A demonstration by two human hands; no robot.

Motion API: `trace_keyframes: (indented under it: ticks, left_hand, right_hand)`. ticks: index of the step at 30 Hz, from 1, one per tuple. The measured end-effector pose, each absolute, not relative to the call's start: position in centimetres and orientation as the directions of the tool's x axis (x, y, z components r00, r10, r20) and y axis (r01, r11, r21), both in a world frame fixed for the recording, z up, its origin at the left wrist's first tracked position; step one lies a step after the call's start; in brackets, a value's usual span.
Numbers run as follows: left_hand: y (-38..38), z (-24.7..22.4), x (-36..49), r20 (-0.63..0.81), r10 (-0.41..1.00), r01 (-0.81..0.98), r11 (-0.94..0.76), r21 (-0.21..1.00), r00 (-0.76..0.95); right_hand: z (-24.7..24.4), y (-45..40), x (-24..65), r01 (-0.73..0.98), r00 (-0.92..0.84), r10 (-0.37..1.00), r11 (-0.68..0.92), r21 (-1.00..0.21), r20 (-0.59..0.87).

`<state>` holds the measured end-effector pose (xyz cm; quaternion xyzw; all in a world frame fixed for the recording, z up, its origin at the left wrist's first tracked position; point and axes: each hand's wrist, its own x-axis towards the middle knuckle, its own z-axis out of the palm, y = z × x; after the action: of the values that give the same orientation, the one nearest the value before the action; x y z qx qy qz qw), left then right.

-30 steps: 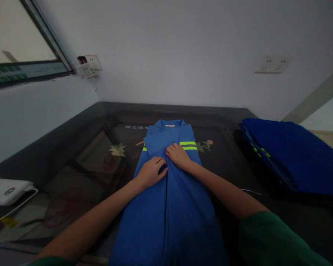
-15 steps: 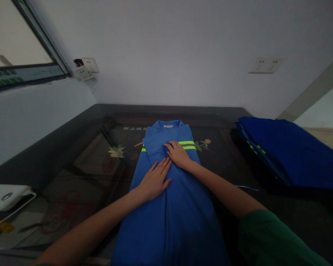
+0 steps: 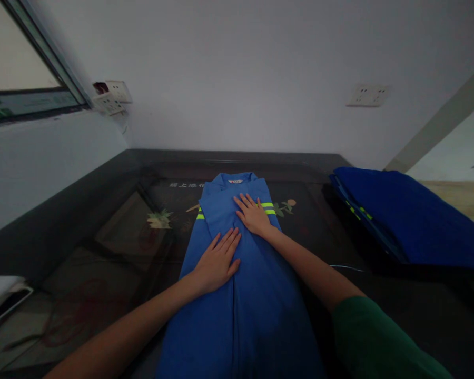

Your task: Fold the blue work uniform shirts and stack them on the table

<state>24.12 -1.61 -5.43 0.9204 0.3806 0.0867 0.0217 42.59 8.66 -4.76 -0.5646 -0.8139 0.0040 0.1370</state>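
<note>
"Across the middle of the dark table (image 3: 312,231), what's lying there?"

"A blue garment (image 3: 260,295), laid out long and narrow, with its collar (image 3: 218,182) at the far end and its near end running out of view at the bottom."

"How does it look?"

"Plain, mostly smooth cloth. A folded layer crosses the upper part with a slanting edge, and a dark line runs down the middle below it. Bright yellow-green stripes (image 3: 269,209) show on the right side, with shorter bits on the left."

"And the hands?"

"Apart from each other, both spread flat on the cloth, gripping nothing. The left hand (image 3: 218,265) lies lower, over the top of that middle line; the right hand (image 3: 255,217) is farther up, beside the stripes."

"Any writing?"

"A white label (image 3: 235,181) inside the collar carries a small red mark, but its print is too small to read. On the tabletop, just left of the garment, is a row of pale Chinese characters (image 3: 186,185). I can make out 上 second; the cloth meets the last one."
</note>
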Motion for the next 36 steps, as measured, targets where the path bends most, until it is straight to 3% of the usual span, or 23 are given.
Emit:
trace_keyframes:
  ticks: [4, 11, 18, 23, 30, 36]
  left_hand:
    - [-1.7, -5.2, 24.1, 0.145, 0.702, 0.695, -0.711, 0.106, 0.697]
    - [-2.0, -4.4, 24.2, 0.098, 0.704, 0.699, -0.710, 0.085, 0.703]
    - [-1.8, -4.4, 24.1, 0.145, 0.684, 0.678, -0.729, 0.097, 0.715]
    - [-1.9, -4.2, 24.2, 0.151, 0.701, 0.689, -0.713, 0.129, 0.697]
    - [-2.0, -4.0, 24.2, 0.087, 0.720, 0.707, -0.693, 0.137, 0.689]
    - [-2.0, -3.8, 24.3, 0.055, 0.723, 0.709, -0.687, 0.158, 0.688]
  right_hand:
    - [-4.4, 10.3, 43.8, 0.955, -0.200, 0.950, 0.243, -0.168, 0.239]
    - [-5.2, 13.7, 46.8, 0.978, 0.047, 0.998, -0.039, -0.206, 0.033]
    - [-5.5, 13.5, 47.2, 0.974, 0.062, 0.997, -0.048, -0.221, 0.056]
    - [-4.8, 14.0, 46.2, 0.989, 0.031, 0.986, -0.007, -0.150, 0.163]
    - [-5.2, 16.7, 45.1, 0.961, 0.187, 0.976, -0.159, -0.226, 0.108]
    - [-6.2, 17.5, 45.9, 0.952, 0.197, 0.972, -0.159, -0.262, 0.127]
